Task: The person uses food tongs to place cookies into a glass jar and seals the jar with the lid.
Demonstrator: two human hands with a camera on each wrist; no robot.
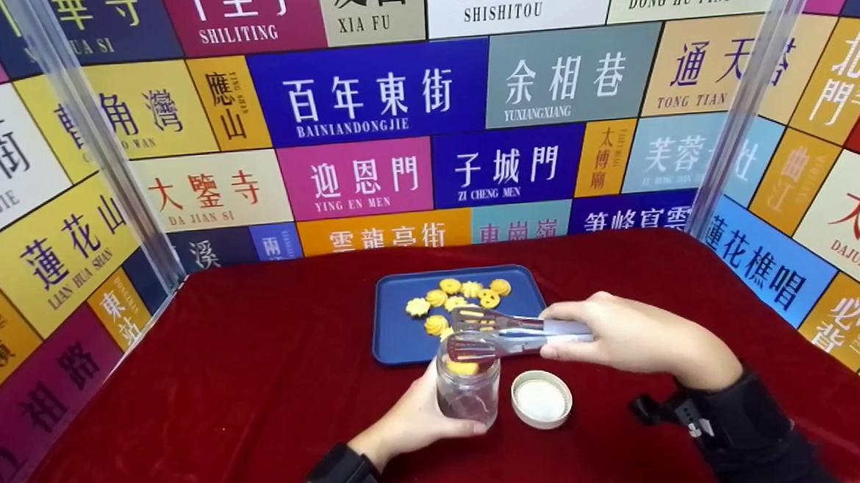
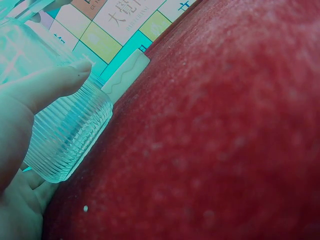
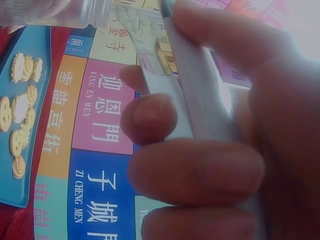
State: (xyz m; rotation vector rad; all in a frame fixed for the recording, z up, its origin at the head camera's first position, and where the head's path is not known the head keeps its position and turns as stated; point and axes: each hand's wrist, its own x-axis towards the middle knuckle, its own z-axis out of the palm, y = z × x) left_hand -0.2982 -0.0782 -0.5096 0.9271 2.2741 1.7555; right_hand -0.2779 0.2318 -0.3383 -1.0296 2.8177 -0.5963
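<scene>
My left hand [image 1: 414,423] grips a clear glass jar [image 1: 475,408] around its side, thumb across the front. Ribbed glass shows on the jar [image 2: 75,135] in the left wrist view. My right hand [image 1: 630,334] holds metal tongs [image 1: 567,328] by the handle, fingers wrapped round both arms. The slotted tong ends reach over the jar's mouth. Just under them a yellow cookie [image 1: 462,366] shows at the top of the jar; I cannot tell whether the tongs still pinch it. Behind the jar, several cookies [image 1: 436,324] lie on a blue tray [image 1: 389,339].
A round white lid [image 1: 541,401] lies upturned right of the jar. Dark red cloth [image 1: 260,375] covers the table. Walls with colourful Chinese name panels [image 1: 371,94] stand at the back and sides, with clear corner posts [image 1: 741,78].
</scene>
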